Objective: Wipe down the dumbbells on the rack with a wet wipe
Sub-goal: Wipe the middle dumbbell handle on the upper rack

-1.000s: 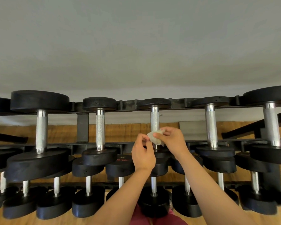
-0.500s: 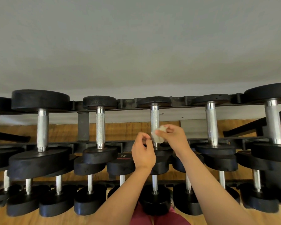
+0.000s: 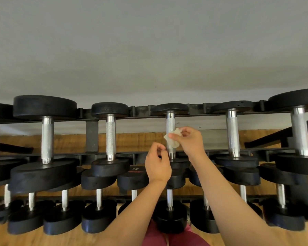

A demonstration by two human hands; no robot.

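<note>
Wet wipe (image 3: pixel 173 143) higher (right hand (image 3: pixel 190 142) only)

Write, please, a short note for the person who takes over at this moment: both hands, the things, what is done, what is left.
The right hand pinches the crumpled wet wipe in front of the knurled grip of the centre top-row dumbbell; contact is unclear.
The left hand holds nothing, fingers loosely curled, just below and left of the wipe.
The other dumbbells sit on the rack, in two rows.
Done: it is not visible which are wiped.
Left: wipe this grip, then the rest.
</note>
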